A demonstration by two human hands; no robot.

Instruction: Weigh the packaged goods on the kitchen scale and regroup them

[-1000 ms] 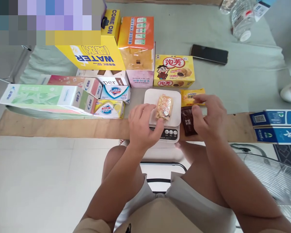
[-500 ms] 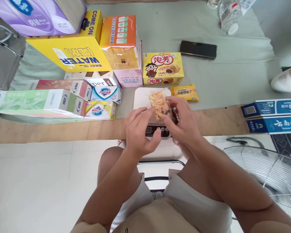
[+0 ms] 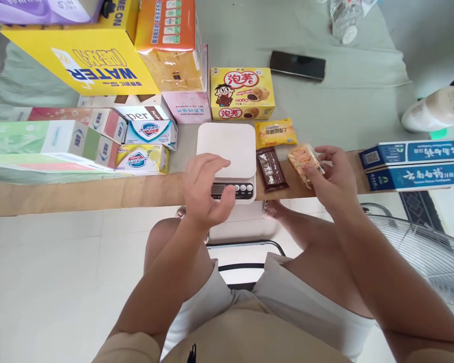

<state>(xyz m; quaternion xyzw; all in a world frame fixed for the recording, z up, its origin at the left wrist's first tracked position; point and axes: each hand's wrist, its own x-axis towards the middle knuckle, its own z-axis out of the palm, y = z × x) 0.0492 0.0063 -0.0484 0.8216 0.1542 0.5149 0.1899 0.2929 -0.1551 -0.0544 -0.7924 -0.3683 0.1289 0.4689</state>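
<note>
My right hand (image 3: 335,179) grips a clear-wrapped snack packet (image 3: 303,160) by its right side, at the table's front edge. My left hand (image 3: 208,189) is over the left front part of a white kitchen scale (image 3: 227,143), fingers apart and holding nothing; it covers part of the display. Nothing lies on the scale's plate. Just right of the scale is a dark brown wrapped bar (image 3: 271,170). Behind that bar lies a yellow soap packet (image 3: 275,132).
A yellow puff-snack box (image 3: 242,93) and a phone (image 3: 297,65) lie farther back. Soap boxes (image 3: 142,159), tissue packs (image 3: 174,45) and a yellow water carton (image 3: 79,60) crowd the left. Blue toothpaste boxes (image 3: 419,174), a white bottle (image 3: 435,108) and a fan (image 3: 419,252) are at right.
My right hand has carried the snack packet from the scale to the right, past the brown bar, which now shows fully. My left hand stays by the scale. The view has shifted slightly.
</note>
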